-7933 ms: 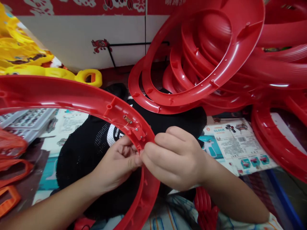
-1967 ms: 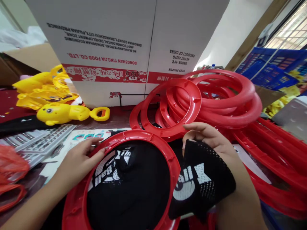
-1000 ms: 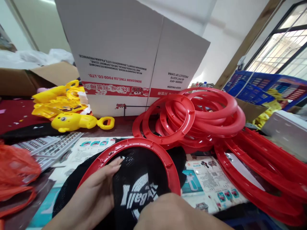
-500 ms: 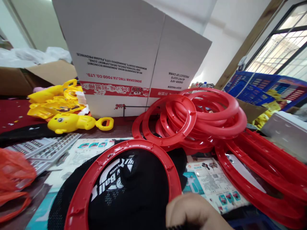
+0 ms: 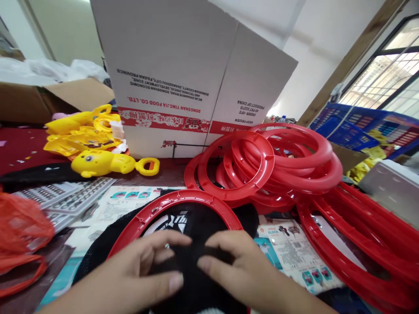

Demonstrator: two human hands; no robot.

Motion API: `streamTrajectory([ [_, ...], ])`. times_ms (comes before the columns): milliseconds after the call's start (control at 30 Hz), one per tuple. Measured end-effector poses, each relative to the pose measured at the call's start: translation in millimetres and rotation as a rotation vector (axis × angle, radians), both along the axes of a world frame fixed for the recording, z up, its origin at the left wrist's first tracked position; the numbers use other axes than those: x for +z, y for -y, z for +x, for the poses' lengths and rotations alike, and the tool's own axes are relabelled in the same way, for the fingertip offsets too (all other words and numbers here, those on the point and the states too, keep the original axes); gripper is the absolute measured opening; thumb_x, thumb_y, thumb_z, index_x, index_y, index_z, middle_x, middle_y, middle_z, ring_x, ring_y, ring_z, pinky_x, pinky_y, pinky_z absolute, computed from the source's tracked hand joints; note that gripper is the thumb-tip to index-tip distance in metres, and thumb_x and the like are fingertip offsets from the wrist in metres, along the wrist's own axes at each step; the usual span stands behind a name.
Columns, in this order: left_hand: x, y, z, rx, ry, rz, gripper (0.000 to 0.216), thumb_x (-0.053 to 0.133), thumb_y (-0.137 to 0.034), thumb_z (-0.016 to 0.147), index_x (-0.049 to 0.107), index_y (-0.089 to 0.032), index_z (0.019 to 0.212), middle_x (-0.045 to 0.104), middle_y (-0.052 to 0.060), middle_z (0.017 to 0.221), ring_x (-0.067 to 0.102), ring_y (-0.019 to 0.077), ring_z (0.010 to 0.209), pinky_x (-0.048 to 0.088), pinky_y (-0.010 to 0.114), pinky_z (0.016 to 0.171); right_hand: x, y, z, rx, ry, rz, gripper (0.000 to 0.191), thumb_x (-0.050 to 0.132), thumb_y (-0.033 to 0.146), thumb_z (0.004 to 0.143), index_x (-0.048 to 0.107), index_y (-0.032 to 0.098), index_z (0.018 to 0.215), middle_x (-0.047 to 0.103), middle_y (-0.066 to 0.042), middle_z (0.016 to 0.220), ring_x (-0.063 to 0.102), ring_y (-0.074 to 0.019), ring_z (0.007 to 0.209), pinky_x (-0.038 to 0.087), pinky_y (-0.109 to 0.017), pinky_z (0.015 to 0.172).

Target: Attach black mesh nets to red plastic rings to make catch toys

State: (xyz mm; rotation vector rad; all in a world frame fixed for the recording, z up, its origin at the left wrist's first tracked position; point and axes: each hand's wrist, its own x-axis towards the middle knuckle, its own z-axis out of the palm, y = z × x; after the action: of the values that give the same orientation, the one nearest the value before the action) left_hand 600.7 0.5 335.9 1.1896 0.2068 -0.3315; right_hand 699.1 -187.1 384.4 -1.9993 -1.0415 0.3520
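A red plastic ring [image 5: 183,197] lies on black mesh fabric [image 5: 98,253] with white printing, directly in front of me. My left hand [image 5: 137,270] is over the ring's left side, thumb and index finger apart, nothing visible between them. Opposite it, my right hand [image 5: 238,266] hovers over the ring's right side with curved fingers and the thumb held away from them. Both hands hide much of the ring's near part and the print. Whether the fingertips touch the black fabric is hard to see.
Several red rings [image 5: 288,179] are heaped behind, and curved red frames [image 5: 366,244] lie at the right. A large cardboard box [image 5: 183,56] stands at the back. Yellow toy parts [image 5: 101,163], grey trays [image 5: 78,198] and an orange plastic bag [image 5: 22,226] occupy the left.
Both hands have come in over the ring; earlier only one hand showed, closed, at the lower right. The view has shifted slightly, moving the background to the right.
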Motion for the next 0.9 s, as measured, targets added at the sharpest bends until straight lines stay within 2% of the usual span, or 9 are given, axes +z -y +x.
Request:
streamTrajectory([
  [67,-0.5,-13,19,0.069,0.050,0.182,0.052,0.077,-0.040,0.069,0.060,-0.023,0.115,0.067,0.007,0.094,0.063,0.0273,0.097,0.048,0.038,0.084,3.3,-12,12,0.004,0.006,-0.041,0.008,0.064,0.021,0.083,0.068,0.017,0.077,0.063,0.003,0.068,0.055,-0.0082,0.062,0.041,-0.017,0.058],
  [167,-3.1,-32,41,0.109,0.132,0.393,0.049,0.073,-0.040,0.071,0.059,-0.023,0.115,0.066,0.005,0.088,0.062,0.0253,0.090,0.048,0.033,0.075,-3.3,-28,30,0.003,0.040,-0.066,0.005,0.065,0.017,0.083,0.068,0.016,0.079,0.065,0.003,0.073,0.057,-0.0094,0.067,0.043,-0.019,0.063],
  [333,-6.8,-52,61,0.144,0.281,0.761,0.030,0.066,-0.040,0.074,0.067,-0.023,0.100,0.066,0.004,0.077,0.059,0.0225,0.074,0.044,0.030,0.065,-18.5,-49,53,0.042,0.214,-0.124,0.004,0.063,0.015,0.085,0.067,0.016,0.084,0.067,0.000,0.079,0.059,-0.0117,0.073,0.044,-0.023,0.069],
  [400,-8.5,-57,69,0.167,0.312,0.854,0.026,0.064,-0.040,0.075,0.068,-0.023,0.095,0.068,0.004,0.078,0.060,0.0228,0.073,0.043,0.030,0.064,-22.9,-57,61,0.055,0.247,-0.134,0.010,0.062,0.012,0.086,0.065,0.015,0.094,0.068,-0.002,0.089,0.061,-0.0135,0.081,0.046,-0.026,0.075],
  [467,-11.6,-62,75,0.185,0.311,0.898,0.024,0.061,-0.041,0.076,0.067,-0.022,0.090,0.069,0.004,0.082,0.061,0.0237,0.077,0.044,0.030,0.067,-27.3,-63,69,0.065,0.255,-0.136,0.022,0.060,0.009,0.086,0.062,0.013,0.108,0.067,-0.006,0.100,0.061,-0.0148,0.088,0.047,-0.027,0.080],
  [567,-19.5,-68,81,0.200,0.294,0.950,0.025,0.057,-0.044,0.079,0.066,-0.022,0.086,0.070,0.005,0.088,0.062,0.0246,0.083,0.044,0.032,0.072,-35.0,-70,79,0.139,0.329,-0.147,0.028,0.053,0.005,0.088,0.061,0.014,0.113,0.065,-0.007,0.105,0.060,-0.0146,0.093,0.046,-0.027,0.083],
  [733,-36.3,-72,84,0.232,0.326,0.965,0.022,0.052,-0.040,0.083,0.061,-0.021,0.091,0.068,0.005,0.093,0.060,0.0246,0.088,0.045,0.035,0.079,-48.3,-74,86,0.220,0.602,-0.245,0.030,0.052,0.010,0.090,0.067,0.023,0.112,0.061,-0.004,0.103,0.055,-0.0116,0.078,0.042,-0.022,0.065],
  [900,-44.4,-69,82,0.285,0.373,0.995,0.020,0.052,-0.038,0.084,0.060,-0.021,0.090,0.066,0.005,0.091,0.058,0.0230,0.088,0.044,0.033,0.079,-57.1,-77,85,0.210,0.734,-0.378,0.032,0.052,0.016,0.092,0.062,0.026,0.121,0.062,-0.003,0.099,0.053,-0.0135,0.076,0.034,-0.023,0.056],
])
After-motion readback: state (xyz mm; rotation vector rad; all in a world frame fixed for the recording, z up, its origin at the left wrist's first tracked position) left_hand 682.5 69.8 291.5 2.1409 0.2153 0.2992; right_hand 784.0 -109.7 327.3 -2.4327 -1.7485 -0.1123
